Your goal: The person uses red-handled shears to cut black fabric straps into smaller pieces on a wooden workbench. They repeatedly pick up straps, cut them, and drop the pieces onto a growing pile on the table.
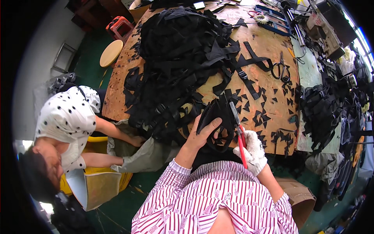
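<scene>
Plainly, black fabric (214,112) sits pinched between left fingers (212,126), gloved right fingers (251,141) curled around red-handled cutters (240,143).

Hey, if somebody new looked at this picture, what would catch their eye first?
Probably the huge heap of black straps and fabric covering much of the table, top centre. Next, the red-handled tool in the white-gloved right hand, beside black pieces held in the bare left hand. Then the small black triangles scattered to the right, and the co-worker in dotted white at far left.
</scene>
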The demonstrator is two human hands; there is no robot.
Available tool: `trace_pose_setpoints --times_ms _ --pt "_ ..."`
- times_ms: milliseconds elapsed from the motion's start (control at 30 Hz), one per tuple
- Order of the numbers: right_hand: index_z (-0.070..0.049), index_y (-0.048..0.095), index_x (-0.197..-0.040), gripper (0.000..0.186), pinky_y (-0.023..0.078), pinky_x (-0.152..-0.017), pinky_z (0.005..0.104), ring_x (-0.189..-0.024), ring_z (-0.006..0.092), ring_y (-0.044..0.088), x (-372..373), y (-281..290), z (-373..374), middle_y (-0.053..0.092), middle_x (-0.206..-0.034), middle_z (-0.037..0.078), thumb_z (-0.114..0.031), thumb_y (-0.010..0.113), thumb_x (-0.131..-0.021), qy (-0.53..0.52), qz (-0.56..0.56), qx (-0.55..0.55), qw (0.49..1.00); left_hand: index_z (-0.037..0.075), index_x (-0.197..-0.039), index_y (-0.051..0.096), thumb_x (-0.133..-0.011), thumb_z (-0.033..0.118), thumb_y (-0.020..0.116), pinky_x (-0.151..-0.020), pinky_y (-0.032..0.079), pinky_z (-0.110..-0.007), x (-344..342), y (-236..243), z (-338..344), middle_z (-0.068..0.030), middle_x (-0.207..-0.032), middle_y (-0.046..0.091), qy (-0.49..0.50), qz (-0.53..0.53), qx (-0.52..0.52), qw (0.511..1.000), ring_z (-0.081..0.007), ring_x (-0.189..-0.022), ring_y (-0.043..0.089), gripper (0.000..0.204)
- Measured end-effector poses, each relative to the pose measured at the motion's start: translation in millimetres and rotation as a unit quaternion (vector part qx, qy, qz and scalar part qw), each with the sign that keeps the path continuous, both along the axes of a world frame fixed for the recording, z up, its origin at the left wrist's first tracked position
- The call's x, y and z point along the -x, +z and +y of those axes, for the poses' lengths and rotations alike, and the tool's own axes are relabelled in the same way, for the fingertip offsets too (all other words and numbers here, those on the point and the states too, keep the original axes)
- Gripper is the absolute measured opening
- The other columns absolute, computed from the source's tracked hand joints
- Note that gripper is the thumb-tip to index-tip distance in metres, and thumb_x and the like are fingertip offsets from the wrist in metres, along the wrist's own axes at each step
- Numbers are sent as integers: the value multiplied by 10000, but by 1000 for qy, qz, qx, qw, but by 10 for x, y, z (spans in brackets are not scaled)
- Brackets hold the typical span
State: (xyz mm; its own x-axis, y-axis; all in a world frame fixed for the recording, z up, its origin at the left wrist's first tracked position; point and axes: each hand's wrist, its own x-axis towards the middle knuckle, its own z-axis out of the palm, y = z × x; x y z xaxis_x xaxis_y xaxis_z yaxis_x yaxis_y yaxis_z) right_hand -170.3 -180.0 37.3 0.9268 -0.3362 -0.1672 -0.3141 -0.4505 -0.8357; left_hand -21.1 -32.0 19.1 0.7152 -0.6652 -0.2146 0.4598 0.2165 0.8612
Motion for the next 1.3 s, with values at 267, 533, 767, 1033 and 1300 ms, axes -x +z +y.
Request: trace_pose_setpoints --times_ms 267,533,767,1033,1300 --pt "-24 470 -1140 590 465 -719 373 -788 299 593 -22 -35 -2 558 -897 147 -233 763 -671 -2 5 -22 1000 29 -995 589 -858 237 677 -466 384 -207 -4 8 -26 -1 -783 586 6 -5 -10 1000 -65 -556 487 264" --pt "-26 458 -1122 546 471 -687 363 -736 285 594 -35 -57 49 565 -845 132 -199 745 -692 -22 -40 -13 999 48 -1004 592 -857 240 679 -474 384 -199 49 -4 -33 16 -793 589 0 -2 -30 1000 -50 -570 489 258" --pt "-29 452 -1104 516 473 -676 349 -705 266 585 -65 -77 7 557 -818 117 -195 738 -707 -13 -22 -48 999 32 -980 604 -853 178 671 -451 344 -196 8 -46 -7 -2 -773 609 8 -10 -27 1000 -57 -535 476 205" --pt "-16 437 -1118 523 475 -664 349 -688 240 590 -41 -209 38 565 -825 119 -195 728 -722 -53 -24 -144 988 39 -949 598 -863 191 663 -443 322 -197 3 29 -47 17 -698 568 -18 -35 -32 999 -44 -495 433 187" --pt "-8 450 -1111 518 477 -651 354 -671 247 599 -103 -102 -18 584 -771 112 -218 723 -723 -26 11 -38 999 48 -988 582 -857 198 674 -436 330 -176 -3 -23 -36 49 -661 530 -17 -40 -48 998 -19 -477 427 219"
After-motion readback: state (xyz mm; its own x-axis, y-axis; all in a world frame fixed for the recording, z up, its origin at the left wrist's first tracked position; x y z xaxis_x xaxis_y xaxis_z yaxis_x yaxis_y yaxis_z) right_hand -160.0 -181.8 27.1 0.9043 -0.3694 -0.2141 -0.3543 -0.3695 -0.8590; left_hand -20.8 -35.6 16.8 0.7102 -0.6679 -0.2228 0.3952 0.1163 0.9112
